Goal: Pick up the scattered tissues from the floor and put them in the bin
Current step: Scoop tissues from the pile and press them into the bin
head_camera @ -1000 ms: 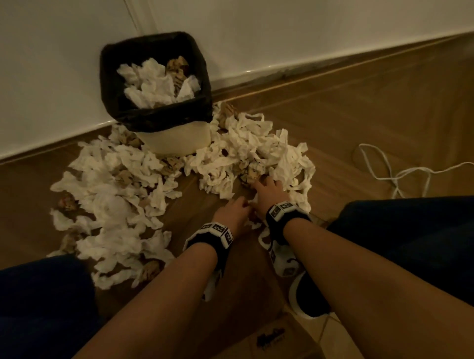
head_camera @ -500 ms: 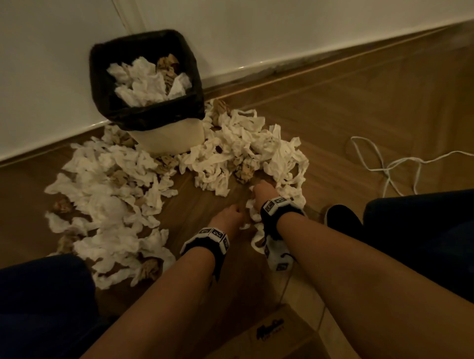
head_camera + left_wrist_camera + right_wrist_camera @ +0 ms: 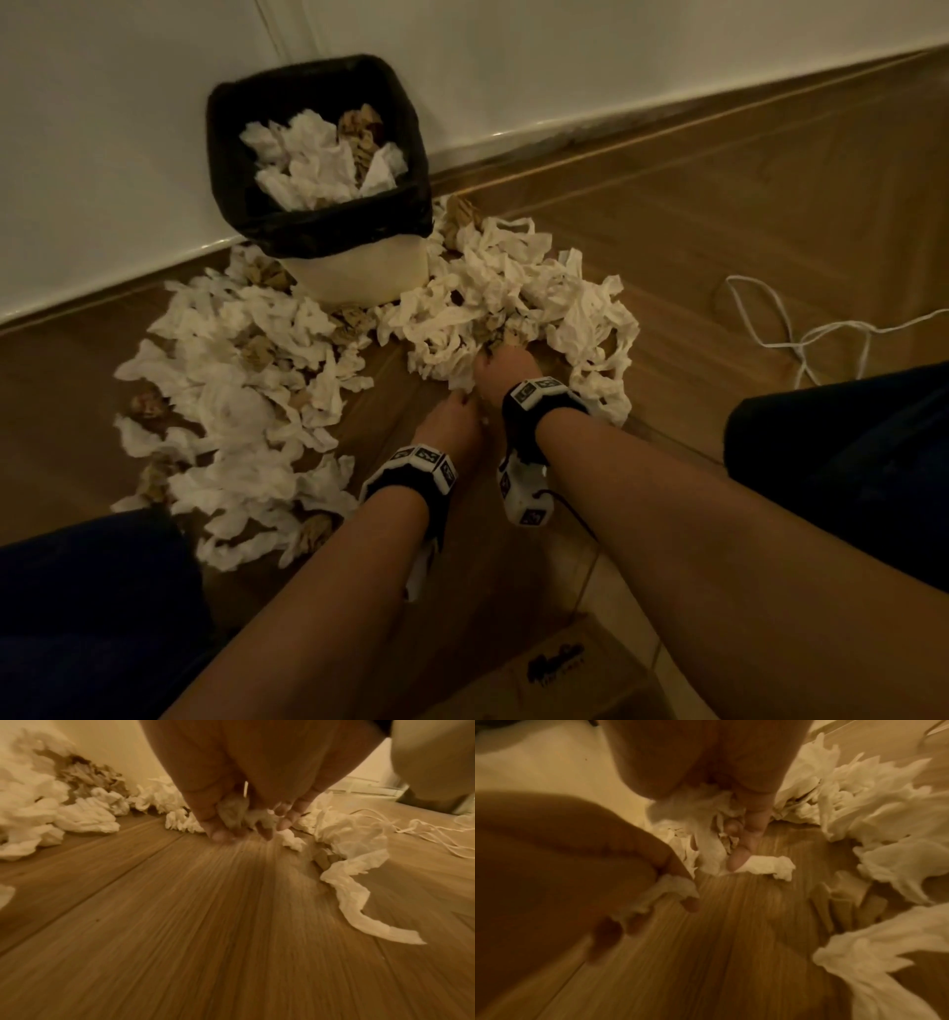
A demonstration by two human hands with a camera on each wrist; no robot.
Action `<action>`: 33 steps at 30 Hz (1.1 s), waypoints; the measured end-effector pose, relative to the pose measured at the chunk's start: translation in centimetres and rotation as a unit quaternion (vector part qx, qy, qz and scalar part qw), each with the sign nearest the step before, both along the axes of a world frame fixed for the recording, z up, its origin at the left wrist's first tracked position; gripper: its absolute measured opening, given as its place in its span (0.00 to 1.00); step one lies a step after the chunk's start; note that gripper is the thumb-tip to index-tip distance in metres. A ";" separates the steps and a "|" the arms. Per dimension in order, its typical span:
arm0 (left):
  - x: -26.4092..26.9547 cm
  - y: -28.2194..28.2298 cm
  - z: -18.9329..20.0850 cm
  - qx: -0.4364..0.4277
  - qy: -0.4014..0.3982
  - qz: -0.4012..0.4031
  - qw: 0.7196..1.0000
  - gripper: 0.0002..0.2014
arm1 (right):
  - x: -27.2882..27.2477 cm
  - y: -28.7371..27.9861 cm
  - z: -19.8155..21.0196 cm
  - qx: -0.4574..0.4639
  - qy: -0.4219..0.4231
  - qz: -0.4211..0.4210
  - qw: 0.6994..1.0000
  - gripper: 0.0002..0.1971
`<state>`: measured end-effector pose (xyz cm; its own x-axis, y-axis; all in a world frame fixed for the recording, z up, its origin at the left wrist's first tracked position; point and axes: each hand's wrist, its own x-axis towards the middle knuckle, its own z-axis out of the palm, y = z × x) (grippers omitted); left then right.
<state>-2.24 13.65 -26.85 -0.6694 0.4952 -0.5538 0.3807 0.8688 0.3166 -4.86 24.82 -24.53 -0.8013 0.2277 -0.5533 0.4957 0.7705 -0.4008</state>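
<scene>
Head view: both hands (left hand, right hand) grip tissues beside bare floor.

Bare forearms, black wristbands with white marker-printed camera blocks, dark blue trousers

Fingertips of the right hand hidden among the tissues, the cardboard box cut off by the head view's lower edge, the cord running off its right edge, and both wrist views smeared by motion blur.
</scene>
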 end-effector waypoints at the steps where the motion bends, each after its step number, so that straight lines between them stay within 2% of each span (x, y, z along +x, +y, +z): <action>1: -0.1 -0.1 0.0 0.019 0.009 0.022 1.000 0.19 | 0.1 -0.1 -0.1 -0.011 0.014 -0.024 1.000 0.20; 3: -0.2 -0.1 0.0 0.036 0.028 0.064 0.997 0.17 | 0.4 0.2 -0.3 -0.021 0.012 -0.033 0.999 0.19; 6: -0.6 -0.2 0.3 0.009 0.015 0.108 0.994 0.12 | 0.6 0.9 -0.1 -0.005 -0.017 -0.016 1.000 0.12; 10: -1.4 -1.0 0.6 0.034 0.023 0.111 0.993 0.19 | 0.7 1.2 0.1 0.028 -0.016 -0.004 0.999 0.14; 12: -2.0 -1.1 0.9 0.050 0.039 0.124 0.990 0.19 | 0.5 1.7 0.0 0.030 -0.006 -0.013 0.999 0.14; 16: -2.7 -0.6 1.8 0.051 0.098 0.122 0.986 0.13 | 0.6 2.6 0.2 0.036 0.053 -0.090 0.994 0.25; 18: -2.9 -0.2 2.1 0.033 0.138 0.090 0.986 0.13 | 0.6 2.9 0.4 0.065 0.066 -0.065 0.994 0.21; 20: -3.1 0.1 2.2 0.018 0.168 0.065 0.983 0.14 | 0.6 3.2 0.6 0.107 0.064 -0.008 0.992 0.14; 21: -3.2 0.3 2.2 0.017 0.175 0.052 0.983 0.13 | 0.6 3.4 0.5 0.124 0.066 0.027 0.990 0.15; 23: -3.6 0.9 2.1 0.009 0.173 0.017 0.985 0.14 | 0.4 3.6 0.0 0.139 0.065 0.092 0.984 0.17; 25: -3.9 1.4 1.7 -0.009 0.135 -0.004 0.991 0.17 | 0.3 3.6 -0.8 0.111 0.044 0.116 0.986 0.20; 27: -4.0 1.5 1.0 -0.004 0.074 0.015 0.997 0.20 | 0.3 3.6 -1.6 0.080 0.021 0.128 0.988 0.20; 31: -3.3 1.1 -0.1 -0.021 0.031 0.019 0.999 0.17 | 0.5 3.2 -2.3 0.081 -0.014 0.133 0.988 0.17; 33: -3.1 1.0 -0.5 -0.035 0.005 0.055 0.998 0.19 | 0.5 3.1 -2.6 0.085 -0.043 0.125 0.988 0.15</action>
<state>-5.36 14.63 -27.34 -0.7231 0.3791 -0.5775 0.2854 0.9252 0.2500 -4.37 27.90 -27.14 -0.7965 0.1243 -0.5917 0.3076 0.9258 -0.2196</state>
